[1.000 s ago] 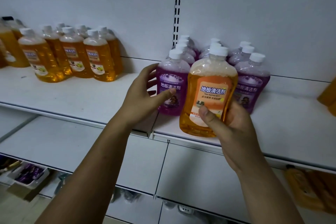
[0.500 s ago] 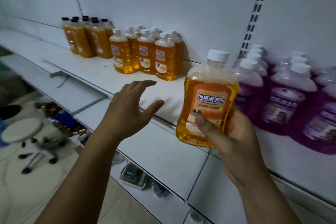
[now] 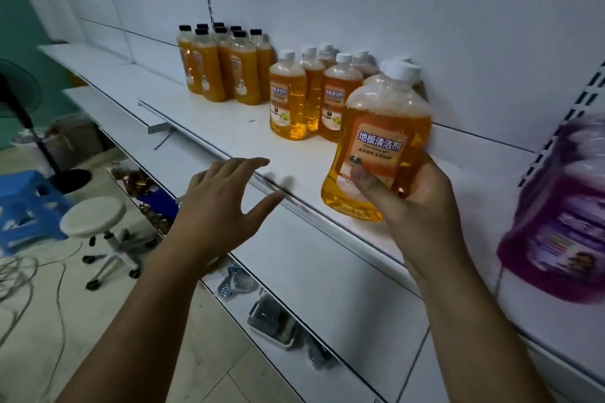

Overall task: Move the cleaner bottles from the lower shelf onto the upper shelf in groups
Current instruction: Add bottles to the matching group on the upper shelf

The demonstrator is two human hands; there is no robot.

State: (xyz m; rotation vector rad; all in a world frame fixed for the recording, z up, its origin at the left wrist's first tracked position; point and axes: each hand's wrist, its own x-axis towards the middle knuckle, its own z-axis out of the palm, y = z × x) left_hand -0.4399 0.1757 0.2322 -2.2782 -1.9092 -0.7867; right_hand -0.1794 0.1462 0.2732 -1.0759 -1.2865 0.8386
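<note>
Bottle [image 3: 381, 137] sits gripped in the right hand [image 3: 415, 203] over the shelf [image 3: 229, 127] edge. Left hand [image 3: 222, 203] is spread, empty. Next, I think, set it beside the orange bottles [image 3: 314, 95].

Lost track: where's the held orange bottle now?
Head view, right of centre: orange bottle in the right hand, beside the white-capped orange bottles on the shelf.

White stool [image 3: 93, 216] beside blue stool [image 3: 23, 203] — cables [image 3: 19, 275] on floor.
</note>
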